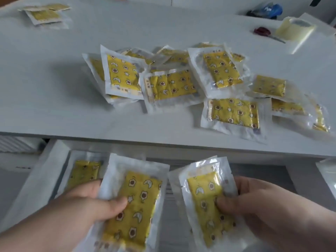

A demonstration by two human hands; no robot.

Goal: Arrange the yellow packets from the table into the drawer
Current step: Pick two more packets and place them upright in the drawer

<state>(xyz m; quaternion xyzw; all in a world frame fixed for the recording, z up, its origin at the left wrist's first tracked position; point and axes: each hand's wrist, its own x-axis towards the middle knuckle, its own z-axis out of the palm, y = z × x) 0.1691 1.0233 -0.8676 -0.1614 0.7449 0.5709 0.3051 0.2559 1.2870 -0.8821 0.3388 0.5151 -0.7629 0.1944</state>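
My left hand (87, 202) grips a yellow packet (134, 202) with star and moon prints, held over the open drawer (41, 179). My right hand (254, 202) holds another yellow packet (205, 197), with a second one stacked behind it. One more yellow packet (83, 171) lies in the drawer at its left side, partly hidden by my left hand. A pile of several yellow packets (174, 84) lies scattered on the white table (54, 106) above the drawer.
A small stack of packets (45, 14) sits at the table's far left corner. Red-handled scissors (263, 32), a pale yellow tape roll (294, 28) and a blue bag (269, 10) are at the far right. A white object (327, 173) shows at the drawer's right edge.
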